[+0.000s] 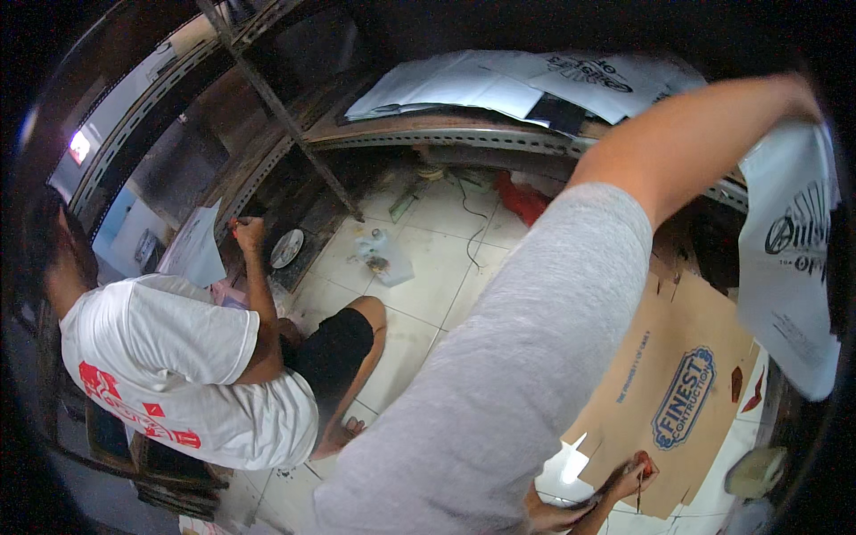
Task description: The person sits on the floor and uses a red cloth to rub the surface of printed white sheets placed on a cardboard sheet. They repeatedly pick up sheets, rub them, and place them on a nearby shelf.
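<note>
My left arm, in a short grey sleeve, reaches across from the lower edge to the upper right. At the dark rim my left hand (810,100) is barely visible, its fingers hidden. Just below it hangs a whitish printed sheet (785,259) with black lettering; whether my fingers grip it does not show. My right hand is out of view. Beneath my arm, a brown board (615,437) with a blue printed emblem lies on the floor. At its lower edge, another person's hand (635,475) holds a thin brush-like tool.
More printed sheets (464,85) cover a shelf with a perforated metal edge (428,136). A person in a white shirt (187,366) sits at the left, holding something red. A plastic bag (383,259) and red cloth (522,201) lie on the tiles. A pale container (756,473) stands lower right.
</note>
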Motion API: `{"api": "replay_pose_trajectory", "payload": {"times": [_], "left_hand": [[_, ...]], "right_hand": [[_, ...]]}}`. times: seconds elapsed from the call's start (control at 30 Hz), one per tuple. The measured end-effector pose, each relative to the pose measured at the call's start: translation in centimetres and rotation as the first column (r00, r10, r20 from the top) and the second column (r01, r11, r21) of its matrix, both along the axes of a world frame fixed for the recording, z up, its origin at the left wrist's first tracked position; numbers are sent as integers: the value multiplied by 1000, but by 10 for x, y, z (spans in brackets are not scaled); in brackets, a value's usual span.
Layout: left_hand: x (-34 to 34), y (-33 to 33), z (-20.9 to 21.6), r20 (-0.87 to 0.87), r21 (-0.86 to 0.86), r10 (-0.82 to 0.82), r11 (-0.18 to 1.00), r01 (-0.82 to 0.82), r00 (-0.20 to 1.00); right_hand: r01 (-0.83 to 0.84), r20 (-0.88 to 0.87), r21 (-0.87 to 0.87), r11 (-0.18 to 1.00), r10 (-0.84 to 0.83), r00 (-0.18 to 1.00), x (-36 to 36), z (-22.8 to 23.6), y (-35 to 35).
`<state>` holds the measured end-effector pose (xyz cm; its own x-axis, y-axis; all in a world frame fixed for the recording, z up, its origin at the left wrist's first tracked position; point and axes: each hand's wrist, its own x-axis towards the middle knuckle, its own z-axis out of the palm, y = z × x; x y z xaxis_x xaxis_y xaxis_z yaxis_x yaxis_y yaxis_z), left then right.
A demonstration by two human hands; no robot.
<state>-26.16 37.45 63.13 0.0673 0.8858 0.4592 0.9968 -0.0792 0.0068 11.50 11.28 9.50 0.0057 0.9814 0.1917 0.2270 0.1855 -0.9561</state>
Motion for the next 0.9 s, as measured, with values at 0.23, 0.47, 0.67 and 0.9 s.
{"api": "replay_pose_trajectory", "payload": {"times": [0.23, 0.47, 0.67, 0.9], "left_hand": [[-240, -176, 6, 138, 33, 467, 879, -476, 873], [-395, -384, -47, 15, -102, 839, 542, -834, 543], [-428, -406, -99, -158, -71, 813, 557, -827, 561], [-285, -376, -78, 883, 237, 282, 424, -874, 376]], "right_hand": [[-56, -273, -51, 997, 40, 961, 2, -8, 16], [-92, -222, -116, 989, 65, 973, 1, -1, 17], [52, -298, -19, 998, -55, 953, -26, 54, 63], [105, -199, 469, 877, -10, 980, -101, 157, 166]]}}
